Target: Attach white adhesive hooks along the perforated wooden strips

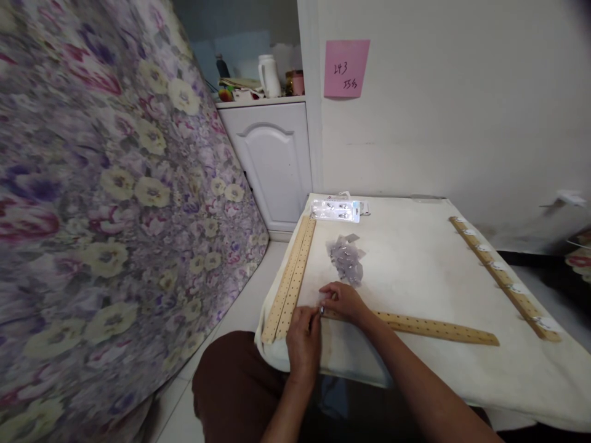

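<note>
Small metal piece point(322, 311): at end of perforated wooden strip point(429, 327); seemingly being positioned, next calling for steady alignment
Left hand point(303, 335): curled beside strip, hold unclear
Right hand point(344, 301): fingertips near together, hold unclear

A floral curtain point(124, 203) and white cupboard point(277, 163) suggest a home.

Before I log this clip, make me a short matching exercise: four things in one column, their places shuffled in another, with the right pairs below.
1. Pink note
2. White jug
3. Wooden strip with white pieces
4. Grey plastic pile

A. Along the right side of the table
B. On the wall
C. Just beyond the right hand
D. Atop the cabinet

Pairs: 1-B, 2-D, 3-A, 4-C
</note>
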Motion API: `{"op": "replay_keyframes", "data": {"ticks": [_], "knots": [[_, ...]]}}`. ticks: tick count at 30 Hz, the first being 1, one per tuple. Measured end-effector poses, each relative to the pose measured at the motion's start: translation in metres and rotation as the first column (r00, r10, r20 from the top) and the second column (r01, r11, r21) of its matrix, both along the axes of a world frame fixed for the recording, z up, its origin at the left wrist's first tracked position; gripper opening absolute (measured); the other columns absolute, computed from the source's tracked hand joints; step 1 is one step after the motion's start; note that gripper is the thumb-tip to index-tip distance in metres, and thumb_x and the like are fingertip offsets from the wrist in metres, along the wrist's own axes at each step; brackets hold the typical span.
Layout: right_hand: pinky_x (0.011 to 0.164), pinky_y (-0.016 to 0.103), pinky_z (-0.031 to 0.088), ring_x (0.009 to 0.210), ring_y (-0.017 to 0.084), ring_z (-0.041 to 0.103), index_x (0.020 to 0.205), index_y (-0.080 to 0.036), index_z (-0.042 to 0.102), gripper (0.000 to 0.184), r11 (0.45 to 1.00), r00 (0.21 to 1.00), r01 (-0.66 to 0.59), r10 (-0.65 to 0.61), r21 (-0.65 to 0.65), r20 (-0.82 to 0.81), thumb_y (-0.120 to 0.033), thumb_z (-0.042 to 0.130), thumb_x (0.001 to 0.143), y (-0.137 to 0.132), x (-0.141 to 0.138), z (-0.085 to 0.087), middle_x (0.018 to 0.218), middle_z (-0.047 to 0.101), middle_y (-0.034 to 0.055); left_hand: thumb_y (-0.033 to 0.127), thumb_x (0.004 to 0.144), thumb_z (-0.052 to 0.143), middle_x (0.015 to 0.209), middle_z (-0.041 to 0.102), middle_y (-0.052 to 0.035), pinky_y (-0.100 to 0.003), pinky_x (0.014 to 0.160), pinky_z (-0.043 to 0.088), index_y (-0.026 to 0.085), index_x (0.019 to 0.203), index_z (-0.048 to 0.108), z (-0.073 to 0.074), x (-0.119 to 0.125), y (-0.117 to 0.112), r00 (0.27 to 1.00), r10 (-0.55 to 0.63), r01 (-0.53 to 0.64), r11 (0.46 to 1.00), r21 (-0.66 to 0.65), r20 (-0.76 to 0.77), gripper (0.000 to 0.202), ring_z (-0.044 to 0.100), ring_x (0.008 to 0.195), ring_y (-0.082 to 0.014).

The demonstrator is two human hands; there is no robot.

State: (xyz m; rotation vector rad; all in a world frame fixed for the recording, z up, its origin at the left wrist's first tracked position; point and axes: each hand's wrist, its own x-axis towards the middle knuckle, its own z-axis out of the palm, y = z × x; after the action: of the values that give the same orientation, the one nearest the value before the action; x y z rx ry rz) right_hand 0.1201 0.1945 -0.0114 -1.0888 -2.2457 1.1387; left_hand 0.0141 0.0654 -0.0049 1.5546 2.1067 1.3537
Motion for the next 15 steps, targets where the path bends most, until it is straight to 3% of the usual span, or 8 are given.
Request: {"op": "replay_keyframes", "data": {"ticks": [15], "knots": [[0.074, 0.028, 0.046, 0.081, 0.016, 0.060, 0.099, -0.020, 0.068, 0.026, 0.996, 0.993, 0.020, -0.010, 0.086, -0.121, -0.023, 0.065, 0.073, -0.0037, 0.0022, 0.0000, 0.092, 0.067, 0.0043, 0.024, 0.089, 0.045, 0.087, 0.058, -0.0029, -0.029, 0.078, 0.044, 0.021, 0.090, 0.061, 0.0004, -0.0025, -0.0018, 1.000, -0.015, 0.016, 0.999, 0.040, -0.014, 0.017, 0.057, 0.086, -0.0171]]}}
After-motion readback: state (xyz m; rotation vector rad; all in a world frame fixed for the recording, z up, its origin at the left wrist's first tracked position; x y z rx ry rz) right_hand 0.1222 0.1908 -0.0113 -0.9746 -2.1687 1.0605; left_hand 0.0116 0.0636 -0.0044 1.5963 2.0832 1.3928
